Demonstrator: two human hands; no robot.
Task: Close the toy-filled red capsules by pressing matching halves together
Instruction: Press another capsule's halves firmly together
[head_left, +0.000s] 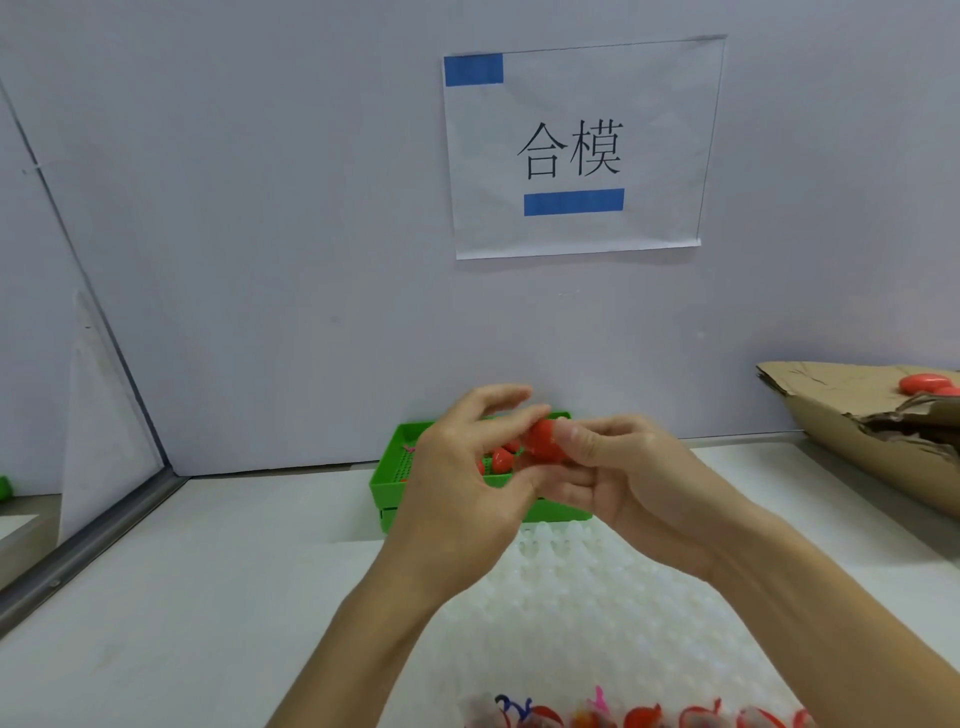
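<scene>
Sitting between both hands above the near edge of the green tray (387, 486), the red capsule (543, 441) is held up off the counter (208, 597). Only a rounded red face shows between the fingers, so its long axis and which way it points cannot be told.

The left hand (467, 483) comes in from 7 o'clock. Its thumb and lower fingers curl against the capsule's left side, while its upper two fingers stand loosely bent above and clear of it. The right hand (628, 478) comes in from 4 o'clock with its fingers curled round the capsule's right side and its thumb laid along the top, pinching it.

More red pieces (501, 460) lie in the tray behind the hands, partly hidden. Below the wrists a white bumpy mat (597, 613) lies on the counter, and along its edge at 6 o'clock sits a row of open red halves with toys (641, 717), blurred. At 3 o'clock a torn cardboard box (857, 431) holds red capsules in the box (922, 384). On the wall at 12 o'clock hangs a paper sign (576, 145) with blue tape.
</scene>
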